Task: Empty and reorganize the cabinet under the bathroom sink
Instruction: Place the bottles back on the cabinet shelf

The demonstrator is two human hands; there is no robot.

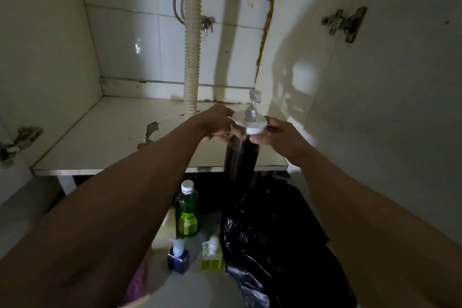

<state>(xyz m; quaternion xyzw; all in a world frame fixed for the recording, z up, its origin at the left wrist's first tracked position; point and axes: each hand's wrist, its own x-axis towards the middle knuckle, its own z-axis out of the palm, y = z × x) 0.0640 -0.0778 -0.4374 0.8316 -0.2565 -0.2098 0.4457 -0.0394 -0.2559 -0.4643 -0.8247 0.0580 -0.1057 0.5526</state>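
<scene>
Cabinet (150, 137) shelf bare; tall dark pump bottle, white disc lid (241, 155), held at front edge, 1 o'clock. Left hand (215, 122), right hand (280, 135) fingers curled, pinching lid rim only. Risk: lid loosens, body drops onto black plastic bag (275, 245) at 6 o'clock.

Dim white-tiled back wall (130, 40), corrugated drain hose (192, 32), rusty door hinge (346, 24)
</scene>
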